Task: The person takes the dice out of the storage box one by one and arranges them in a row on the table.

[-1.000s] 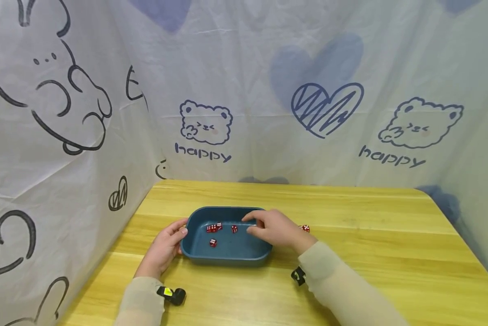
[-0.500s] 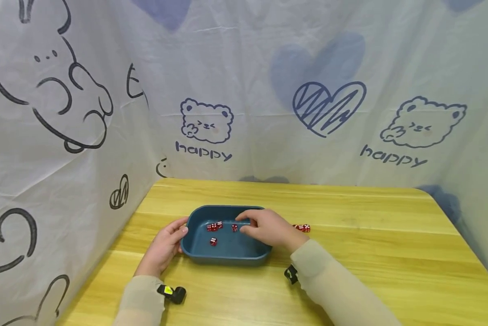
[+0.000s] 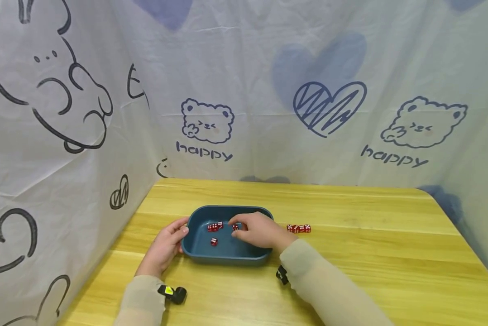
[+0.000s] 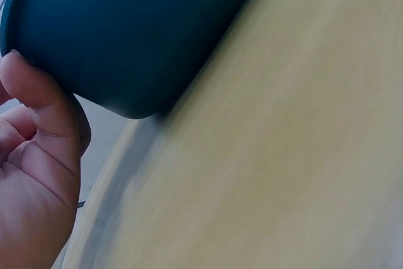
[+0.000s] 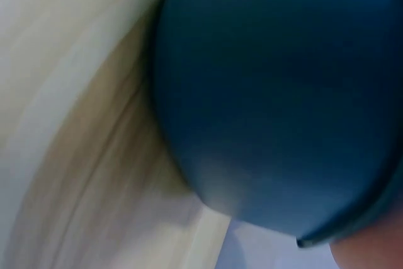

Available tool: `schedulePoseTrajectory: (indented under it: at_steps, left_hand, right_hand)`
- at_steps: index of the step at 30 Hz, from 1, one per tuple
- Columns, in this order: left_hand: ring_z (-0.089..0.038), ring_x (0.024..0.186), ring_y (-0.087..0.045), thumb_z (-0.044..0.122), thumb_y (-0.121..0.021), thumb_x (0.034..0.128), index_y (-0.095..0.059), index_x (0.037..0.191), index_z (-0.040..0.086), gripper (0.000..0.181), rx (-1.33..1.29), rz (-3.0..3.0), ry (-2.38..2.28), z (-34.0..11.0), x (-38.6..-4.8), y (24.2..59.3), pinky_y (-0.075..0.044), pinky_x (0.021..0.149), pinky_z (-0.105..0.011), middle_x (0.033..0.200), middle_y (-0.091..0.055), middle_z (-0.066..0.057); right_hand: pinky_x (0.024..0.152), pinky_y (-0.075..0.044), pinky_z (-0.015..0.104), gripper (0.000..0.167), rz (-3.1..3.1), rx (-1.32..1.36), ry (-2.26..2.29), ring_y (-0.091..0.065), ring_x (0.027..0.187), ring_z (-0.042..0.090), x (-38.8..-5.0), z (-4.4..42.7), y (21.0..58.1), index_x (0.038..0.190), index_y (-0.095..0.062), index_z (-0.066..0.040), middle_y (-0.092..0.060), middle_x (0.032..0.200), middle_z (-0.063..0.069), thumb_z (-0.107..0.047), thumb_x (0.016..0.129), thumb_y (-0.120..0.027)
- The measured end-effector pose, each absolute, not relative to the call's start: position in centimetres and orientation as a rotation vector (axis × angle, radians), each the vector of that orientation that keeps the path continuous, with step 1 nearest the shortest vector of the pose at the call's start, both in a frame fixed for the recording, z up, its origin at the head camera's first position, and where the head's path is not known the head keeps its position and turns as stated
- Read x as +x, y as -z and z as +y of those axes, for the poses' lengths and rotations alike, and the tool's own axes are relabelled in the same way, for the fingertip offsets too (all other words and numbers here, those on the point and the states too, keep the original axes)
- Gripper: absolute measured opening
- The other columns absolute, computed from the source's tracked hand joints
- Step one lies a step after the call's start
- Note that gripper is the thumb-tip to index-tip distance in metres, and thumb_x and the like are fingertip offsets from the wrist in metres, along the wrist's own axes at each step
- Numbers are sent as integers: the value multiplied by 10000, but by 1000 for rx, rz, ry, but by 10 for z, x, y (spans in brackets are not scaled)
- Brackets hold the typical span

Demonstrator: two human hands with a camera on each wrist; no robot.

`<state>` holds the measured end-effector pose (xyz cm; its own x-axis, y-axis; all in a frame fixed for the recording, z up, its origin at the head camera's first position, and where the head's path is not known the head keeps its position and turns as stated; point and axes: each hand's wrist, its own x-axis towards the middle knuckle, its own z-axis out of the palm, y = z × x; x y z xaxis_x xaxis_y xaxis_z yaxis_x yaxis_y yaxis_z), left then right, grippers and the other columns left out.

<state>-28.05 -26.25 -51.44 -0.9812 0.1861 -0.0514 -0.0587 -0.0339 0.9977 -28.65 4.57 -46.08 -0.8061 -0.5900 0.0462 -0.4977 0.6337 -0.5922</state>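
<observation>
A dark blue rectangular tray (image 3: 227,261) stands on the wooden table with several red dice inside. My left hand (image 3: 164,246) grips its left end, the thumb (image 4: 38,92) at the rim in the left wrist view. My right hand (image 3: 258,230) reaches over the right end into the tray. Its thumb and index finger stand apart around a single red die (image 3: 235,227); whether they touch it I cannot tell. Left of that die lies a small cluster of dice (image 3: 214,226), and nearer the front wall sits another die (image 3: 214,242). In the right wrist view, the tray's outer wall (image 5: 271,105) hides most of the hand.
On the wooden table (image 3: 370,253), right of the tray, several red dice (image 3: 299,228) sit in a short row. A printed white cloth (image 3: 260,136) hangs behind the table and along its left side.
My right hand has moved left and deeper into the tray, from its right end to the single die. The dice row on the table has come into full view. The left hand stays put.
</observation>
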Motion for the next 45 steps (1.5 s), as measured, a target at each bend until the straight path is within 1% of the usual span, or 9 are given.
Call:
schedulePoseTrajectory:
  at_steps: [6,14,18,22,24,26,32,35,45]
  left_hand:
    - [-122,647,-530,99,-503,1072,-407,1505,-42,465,115,2051,-2143,-262,-279,517,-453,542,-198,1094,-550,-126]
    - [-109,643,-522,114,-514,1070,-407,1505,-44,475,122,2069,-2146,-262,-280,517,-449,541,-191,1078,-549,-95]
    - [-108,638,-519,85,-507,1067,-409,1497,-53,463,117,2054,-2157,-262,-280,517,-443,534,-187,1057,-545,-85]
    - [-112,654,-523,108,-510,1070,-396,1502,-57,476,117,2052,-2144,-263,-278,516,-448,540,-192,1081,-547,-100]
    - [-115,664,-527,123,-512,1073,-393,1509,-48,483,114,2051,-2138,-263,-277,515,-451,544,-195,1099,-545,-110]
    - [-118,669,-529,133,-514,1074,-394,1511,-41,485,108,2054,-2136,-263,-277,514,-453,546,-195,1114,-544,-119]
    - [-111,669,-522,119,-508,1075,-394,1508,-47,478,107,2063,-2136,-261,-279,512,-452,548,-188,1140,-545,-134]
    - [-112,666,-515,108,-501,1075,-396,1505,-52,471,113,2066,-2140,-261,-280,511,-451,548,-187,1143,-542,-145]
    - [-114,667,-520,88,-492,1075,-412,1499,-45,452,103,2066,-2143,-261,-280,513,-449,542,-187,1163,-540,-163]
  right_hand:
    - [638,-431,283,334,2690,-937,877,-502,643,102,-286,36,466,1306,-680,-209,-587,736,-81,-329,996,-656]
    - [602,-409,274,325,2693,-950,841,-451,517,112,-286,22,465,1293,-691,-235,-498,580,-59,-345,989,-659]
    - [661,-444,267,308,2687,-974,805,-492,567,92,-286,10,468,1279,-697,-237,-536,614,-80,-330,988,-655]
    - [786,-488,262,284,2689,-1015,763,-572,758,47,-284,0,472,1255,-706,-259,-688,937,-125,-335,985,-660]
    - [865,-501,274,281,2694,-1021,749,-601,891,41,-285,-5,474,1251,-707,-261,-685,1133,-130,-340,985,-664]
    - [903,-501,288,289,2693,-1020,737,-600,949,43,-285,-7,476,1256,-707,-253,-663,1231,-117,-341,985,-664]
    - [784,-497,281,273,2668,-974,746,-573,750,45,-287,-7,481,1255,-700,-236,-678,1061,-131,-299,993,-652]
    - [753,-487,280,266,2671,-947,756,-566,717,60,-288,-6,483,1254,-694,-250,-665,1006,-139,-280,994,-649]
    - [837,-497,277,338,2676,-932,678,-577,807,40,-289,-9,489,1316,-663,-251,-684,1120,-117,-283,980,-666]
